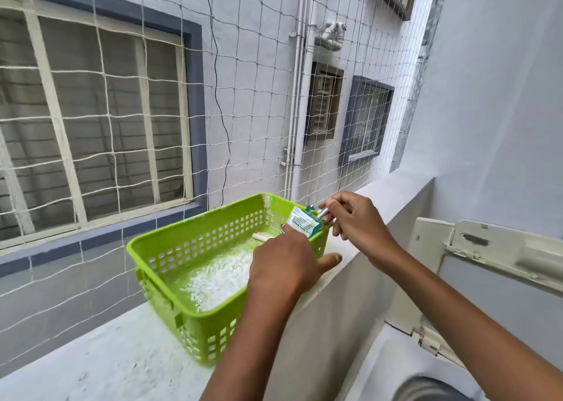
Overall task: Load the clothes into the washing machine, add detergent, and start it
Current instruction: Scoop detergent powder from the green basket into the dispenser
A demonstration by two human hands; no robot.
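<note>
A green perforated plastic basket point(170, 248) stands on the white parapet ledge point(115, 361). White powder residue coats its floor. Above the basket's right end, my left hand point(283, 266) pinches the lower edge of a small teal-and-white detergent sachet point(303, 222). My right hand point(356, 217) grips the sachet's upper corner, and a small silvery metal piece point(323, 211) shows between its fingers. The washing machine's raised white lid point(487, 248) is at the right, with part of the machine's top point(426, 385) at the bottom right.
A rope safety net point(243, 95) closes off the opening behind the ledge. Beyond it are a neighbouring wall with barred windows point(91, 120) and drain pipes point(301, 95). A white wall point(487, 111) rises on the right.
</note>
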